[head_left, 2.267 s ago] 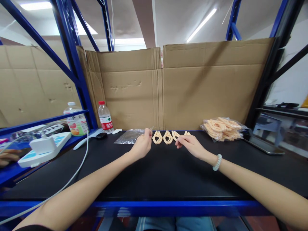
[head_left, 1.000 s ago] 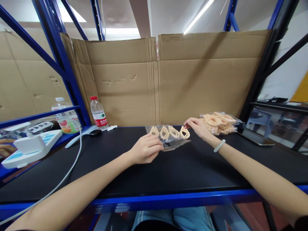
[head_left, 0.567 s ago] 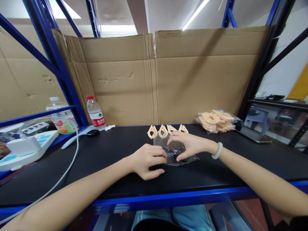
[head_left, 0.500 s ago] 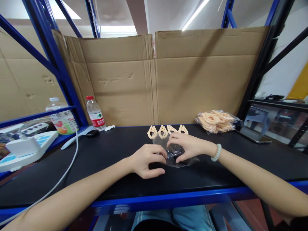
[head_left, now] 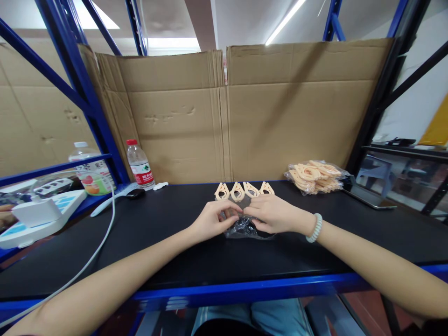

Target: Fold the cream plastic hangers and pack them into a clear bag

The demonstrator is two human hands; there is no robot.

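Note:
A clear, crinkled plastic bag (head_left: pixel 245 227) lies on the black tabletop under both hands. My left hand (head_left: pixel 215 219) has its fingers curled with thumb and fingertips closed on the bag's left part. My right hand (head_left: pixel 271 213), with a pale beaded bracelet on its wrist, is bent over the bag's right part, fingers closed on the plastic. The two hands nearly meet at the fingertips. Just behind them stands a row of several cream teardrop-shaped pieces (head_left: pixel 237 191); the right hand covers the lower edge of the rightmost one.
At the back right lies a bag of cream pieces (head_left: pixel 313 176) beside a flat dark metal plate (head_left: pixel 371 198). A red-capped bottle (head_left: pixel 140 168), a white-handled brush (head_left: pixel 112 200), a white cable and a power strip (head_left: pixel 66 210) are at the left. Cardboard (head_left: pixel 168 116) rises behind.
My left hand has moved up and its fingers have closed onto the plastic. My right hand's fingers have drawn in. The bag has shifted a little left and is more bunched.

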